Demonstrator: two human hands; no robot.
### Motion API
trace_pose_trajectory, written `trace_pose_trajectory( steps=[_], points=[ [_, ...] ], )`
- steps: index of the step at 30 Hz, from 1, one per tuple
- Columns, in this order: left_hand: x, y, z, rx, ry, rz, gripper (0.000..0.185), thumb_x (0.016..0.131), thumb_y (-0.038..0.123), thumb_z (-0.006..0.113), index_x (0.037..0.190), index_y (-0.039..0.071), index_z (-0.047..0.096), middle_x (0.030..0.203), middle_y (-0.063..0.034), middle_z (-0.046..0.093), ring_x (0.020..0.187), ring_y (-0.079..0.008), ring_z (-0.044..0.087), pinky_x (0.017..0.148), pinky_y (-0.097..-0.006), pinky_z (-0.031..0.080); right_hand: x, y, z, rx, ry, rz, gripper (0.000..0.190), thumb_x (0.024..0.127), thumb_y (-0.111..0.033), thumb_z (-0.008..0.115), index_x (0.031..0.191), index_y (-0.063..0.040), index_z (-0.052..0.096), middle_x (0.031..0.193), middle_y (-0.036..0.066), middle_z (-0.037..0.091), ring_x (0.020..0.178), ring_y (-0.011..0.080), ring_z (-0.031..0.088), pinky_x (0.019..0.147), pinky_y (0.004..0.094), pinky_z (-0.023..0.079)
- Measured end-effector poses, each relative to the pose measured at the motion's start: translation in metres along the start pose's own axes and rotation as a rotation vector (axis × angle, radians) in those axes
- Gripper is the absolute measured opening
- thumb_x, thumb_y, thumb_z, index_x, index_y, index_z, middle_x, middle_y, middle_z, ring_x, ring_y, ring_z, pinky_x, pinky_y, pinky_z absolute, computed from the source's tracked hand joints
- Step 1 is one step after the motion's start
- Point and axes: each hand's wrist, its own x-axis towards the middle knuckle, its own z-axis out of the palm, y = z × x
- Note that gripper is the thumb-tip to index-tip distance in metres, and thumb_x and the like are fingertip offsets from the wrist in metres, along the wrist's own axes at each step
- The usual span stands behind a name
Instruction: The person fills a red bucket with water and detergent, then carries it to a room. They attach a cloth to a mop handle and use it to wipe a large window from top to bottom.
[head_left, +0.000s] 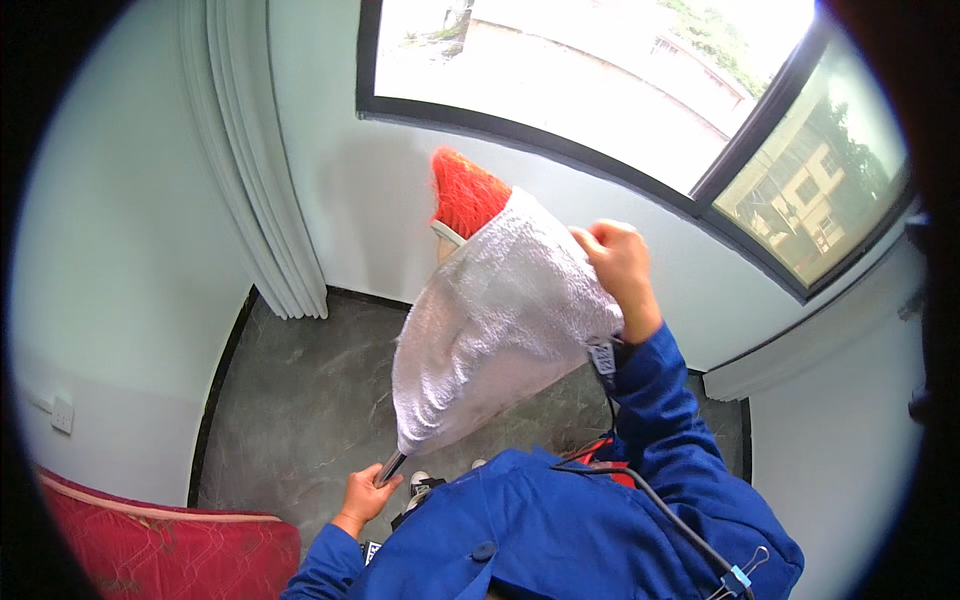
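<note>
A broom with red bristles (472, 196) is held up slantwise, its head raised towards the window wall. A pale, fluffy cloth (502, 315) hangs over it, hiding part of the bristles and most of the handle. My left hand (367, 493) grips the dark metal handle (390, 468) at the cloth's lower end. My right hand (616, 255) is at the cloth's upper right edge, its fingers closed on the fabric.
A black-framed window (525, 142) fills the wall ahead. White curtains hang at the left (262, 172) and right (795, 352). A red quilted mattress (172, 551) lies at the lower left. A cable (660, 499) runs over my right sleeve, held by a blue binder clip (736, 579).
</note>
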Motion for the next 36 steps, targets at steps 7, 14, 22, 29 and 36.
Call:
trace_pose_trajectory(
  steps=[7,14,22,29,36],
  points=[
    [0.007,0.010,-0.016,0.044,-0.085,0.043,0.035,0.073,0.029,0.071,0.062,0.003,0.050,0.050,-0.0133,0.044,0.047,-0.0231,0.030,0.044,-0.0327,0.035,0.047,-0.048,0.052,-0.250,-0.079,0.051,0.036,0.074,-0.038,0.059,0.069,-0.004,0.067,0.066,0.015,0.063,0.065,0.0273,0.063,0.064,0.0361,0.048],
    [0.004,0.010,-0.020,0.063,-0.183,0.028,0.030,0.076,0.033,0.067,0.069,0.005,0.056,0.055,-0.0155,0.052,0.048,-0.0319,0.048,0.046,-0.0371,0.038,0.080,-0.018,0.073,0.333,-0.185,0.168,0.021,0.071,-0.022,0.058,0.061,-0.004,0.064,0.054,0.008,0.059,0.049,0.0143,0.056,0.051,0.0298,0.045],
    [-0.005,0.002,-0.004,0.111,-0.217,0.067,0.030,0.078,0.036,0.064,0.074,0.007,0.057,0.059,-0.0170,0.055,0.058,-0.0378,0.055,0.047,-0.0394,0.041,0.080,-0.044,0.068,0.373,-0.004,-0.086,0.024,0.077,-0.023,0.058,0.067,-0.002,0.063,0.059,0.010,0.061,0.053,0.0205,0.057,0.053,0.0327,0.045],
    [-0.004,-0.001,0.010,-0.170,-0.237,0.034,0.024,0.075,0.021,0.068,0.072,0.001,0.054,0.053,-0.0078,0.042,0.052,-0.0084,0.036,0.047,-0.0286,0.036,0.030,-0.114,0.076,-0.128,-0.311,-0.639,0.060,0.073,-0.028,0.068,0.124,-0.006,0.045,0.120,0.017,0.051,0.105,0.0340,0.052,0.089,0.0377,0.043],
    [0.041,0.024,-0.022,-0.174,-0.179,0.294,0.030,0.077,0.029,0.068,0.075,0.001,0.057,0.056,-0.0050,0.050,0.055,-0.0077,0.041,0.050,-0.0287,0.039,-0.155,-0.136,0.028,0.810,-1.136,-1.090,0.034,0.075,-0.015,0.064,0.104,-0.001,0.056,0.084,0.019,0.059,0.078,0.0311,0.058,0.071,0.0372,0.046]
  ],
)
